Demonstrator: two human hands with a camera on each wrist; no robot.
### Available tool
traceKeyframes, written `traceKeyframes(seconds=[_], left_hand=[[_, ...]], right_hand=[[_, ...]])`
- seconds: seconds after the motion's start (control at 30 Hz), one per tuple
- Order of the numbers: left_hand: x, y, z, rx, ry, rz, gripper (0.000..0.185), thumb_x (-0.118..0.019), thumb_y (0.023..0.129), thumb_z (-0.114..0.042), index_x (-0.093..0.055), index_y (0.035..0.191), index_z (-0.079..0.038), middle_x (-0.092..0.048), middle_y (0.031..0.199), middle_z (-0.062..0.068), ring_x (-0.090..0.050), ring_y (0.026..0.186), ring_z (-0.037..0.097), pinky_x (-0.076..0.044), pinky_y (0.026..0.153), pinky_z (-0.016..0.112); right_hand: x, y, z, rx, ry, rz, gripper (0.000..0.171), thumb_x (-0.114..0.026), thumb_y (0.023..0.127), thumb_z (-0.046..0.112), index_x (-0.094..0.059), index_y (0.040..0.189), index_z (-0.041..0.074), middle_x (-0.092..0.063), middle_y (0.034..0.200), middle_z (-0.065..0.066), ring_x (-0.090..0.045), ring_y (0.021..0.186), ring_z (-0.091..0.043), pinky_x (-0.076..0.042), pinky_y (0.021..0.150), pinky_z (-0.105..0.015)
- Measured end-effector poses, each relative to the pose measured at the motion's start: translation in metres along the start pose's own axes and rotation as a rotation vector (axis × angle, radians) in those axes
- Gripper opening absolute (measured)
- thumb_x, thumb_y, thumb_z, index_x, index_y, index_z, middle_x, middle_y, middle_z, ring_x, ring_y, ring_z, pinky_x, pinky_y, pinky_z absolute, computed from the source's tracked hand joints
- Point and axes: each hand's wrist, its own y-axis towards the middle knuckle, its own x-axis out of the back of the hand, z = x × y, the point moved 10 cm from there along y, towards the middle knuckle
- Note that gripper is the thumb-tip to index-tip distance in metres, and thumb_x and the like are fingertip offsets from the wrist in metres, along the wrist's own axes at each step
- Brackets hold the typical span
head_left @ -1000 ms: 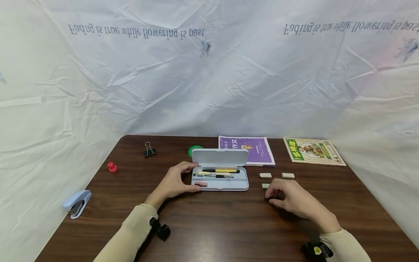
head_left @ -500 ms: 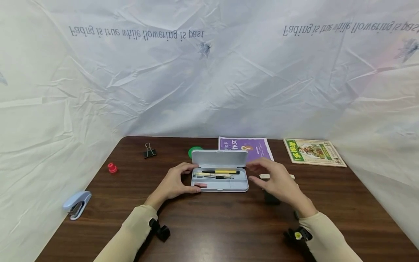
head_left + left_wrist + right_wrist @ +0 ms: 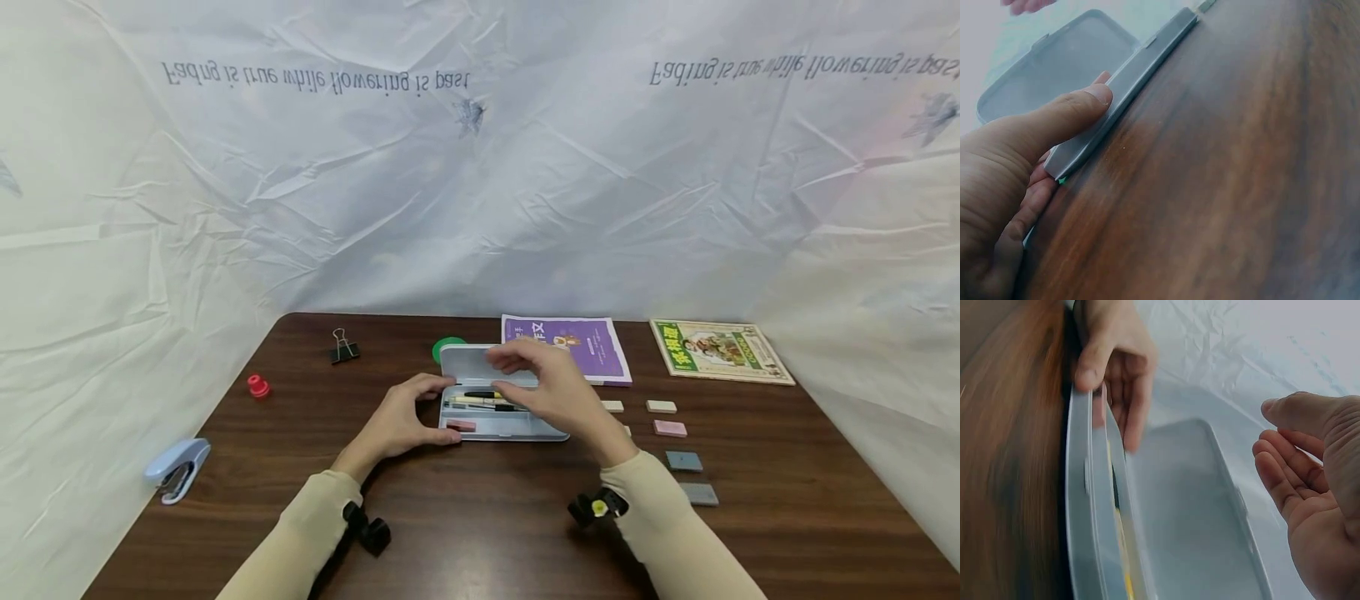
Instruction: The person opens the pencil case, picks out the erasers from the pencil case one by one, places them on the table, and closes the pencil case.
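My left hand [image 3: 401, 421] grips the left end of a pale blue pencil case [image 3: 498, 436], its thumb at the front edge and its fingers behind. The case's lid [image 3: 468, 363] stands raised. In the tray lie several pens [image 3: 480, 404], one yellow and black, and a small pinkish-red eraser [image 3: 461, 425] in the front left corner. Over the middle of the case hovers my right hand [image 3: 555, 392], covering part of the lid and pens. The right wrist view shows that hand [image 3: 1316, 481] loosely curved, thumb apart from the fingers and nothing between them.
Right of the case lie white erasers [image 3: 661, 407], a pink eraser [image 3: 670, 428] and two grey-blue flat blocks [image 3: 684, 461]. Behind are a purple book [image 3: 596, 350] and a green-covered book [image 3: 720, 351]. Leftward sit a binder clip [image 3: 344, 351], a red piece [image 3: 258, 385] and a stapler [image 3: 178, 468].
My right hand has moved left from beside the white erasers to above the pencil case, uncovering the pink eraser and grey-blue blocks. My left hand has stayed on the case.
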Motion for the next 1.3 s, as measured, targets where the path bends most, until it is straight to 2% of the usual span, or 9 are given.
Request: traceKeyframes(seconds=[0.1,0.33,0.47,0.57,0.7,0.83,1.0,1.2,1.3], left_hand=[[0.0,0.0,0.0,-0.002,0.002,-0.002,0.085,-0.105,0.079,-0.042,-0.069,0.153,-0.019,-0.064,0.154,0.002,-0.065,0.136,0.024,-0.055,0.117,0.049],[0.002,-0.002,-0.002,-0.027,0.001,-0.013,0.086,-0.105,0.079,-0.043,-0.069,0.152,-0.017,-0.067,0.15,-0.001,-0.066,0.136,0.022,-0.056,0.116,0.048],[0.002,-0.002,-0.003,-0.035,-0.007,-0.015,0.085,-0.104,0.079,-0.044,-0.068,0.153,-0.019,-0.067,0.149,-0.004,-0.066,0.137,0.023,-0.056,0.116,0.048],[0.002,-0.002,-0.003,-0.035,-0.013,-0.014,0.086,-0.104,0.08,-0.042,-0.067,0.154,-0.02,-0.066,0.151,-0.003,-0.065,0.137,0.024,-0.056,0.117,0.049],[0.001,-0.002,-0.002,-0.029,-0.01,-0.009,0.086,-0.104,0.08,-0.041,-0.067,0.155,-0.02,-0.066,0.151,-0.002,-0.065,0.137,0.025,-0.056,0.116,0.049],[0.001,-0.002,-0.002,-0.026,-0.009,-0.006,0.086,-0.104,0.08,-0.041,-0.067,0.155,-0.02,-0.066,0.151,-0.002,-0.065,0.137,0.024,-0.055,0.117,0.049],[0.002,-0.001,-0.003,-0.021,-0.002,-0.006,0.086,-0.104,0.079,-0.042,-0.067,0.154,-0.02,-0.067,0.151,-0.002,-0.066,0.136,0.024,-0.056,0.116,0.049],[0.002,0.0,-0.002,-0.013,-0.007,-0.005,0.088,-0.105,0.078,-0.043,-0.067,0.154,-0.021,-0.067,0.151,-0.003,-0.066,0.136,0.022,-0.055,0.117,0.047],[0.002,0.0,-0.001,-0.013,-0.01,-0.008,0.087,-0.105,0.077,-0.043,-0.068,0.153,-0.022,-0.066,0.151,-0.003,-0.066,0.136,0.022,-0.055,0.117,0.047]], right_hand=[[-0.017,0.008,-0.003,-0.021,0.022,0.038,0.038,-0.085,0.098,0.0,-0.076,0.134,0.005,-0.076,0.127,-0.01,-0.075,0.115,-0.032,-0.064,0.104,-0.041],[-0.06,0.014,-0.013,-0.049,-0.028,0.178,0.033,-0.084,0.099,0.002,-0.076,0.131,-0.001,-0.078,0.123,-0.017,-0.077,0.109,-0.035,-0.065,0.099,-0.041],[-0.081,0.009,-0.024,-0.09,-0.077,0.281,0.027,-0.085,0.099,0.003,-0.078,0.125,0.0,-0.08,0.114,-0.013,-0.078,0.103,-0.024,-0.066,0.094,-0.037],[-0.093,0.005,-0.029,-0.099,-0.136,0.348,0.018,-0.083,0.101,0.005,-0.081,0.119,0.005,-0.081,0.107,-0.005,-0.075,0.097,-0.013,-0.066,0.09,-0.035],[-0.1,0.003,-0.03,-0.073,-0.203,0.375,0.011,-0.081,0.103,0.007,-0.085,0.112,0.012,-0.081,0.101,0.006,-0.071,0.092,-0.005,-0.065,0.088,-0.036],[-0.099,0.003,-0.031,-0.073,-0.215,0.359,0.012,-0.082,0.102,0.006,-0.086,0.11,0.014,-0.081,0.1,0.009,-0.071,0.092,-0.004,-0.064,0.088,-0.034],[-0.088,0.004,-0.029,-0.099,-0.181,0.317,0.015,-0.078,0.103,0.0,-0.084,0.113,0.009,-0.079,0.104,0.001,-0.073,0.094,-0.008,-0.065,0.087,-0.032],[-0.055,0.006,-0.02,-0.046,-0.231,0.209,0.021,-0.078,0.099,-0.002,-0.083,0.116,0.008,-0.076,0.106,0.001,-0.072,0.094,-0.009,-0.065,0.085,-0.029],[-0.032,0.004,-0.011,-0.027,-0.251,0.152,0.023,-0.079,0.097,-0.004,-0.083,0.117,0.007,-0.076,0.105,0.001,-0.072,0.093,-0.009,-0.066,0.085,-0.035]])
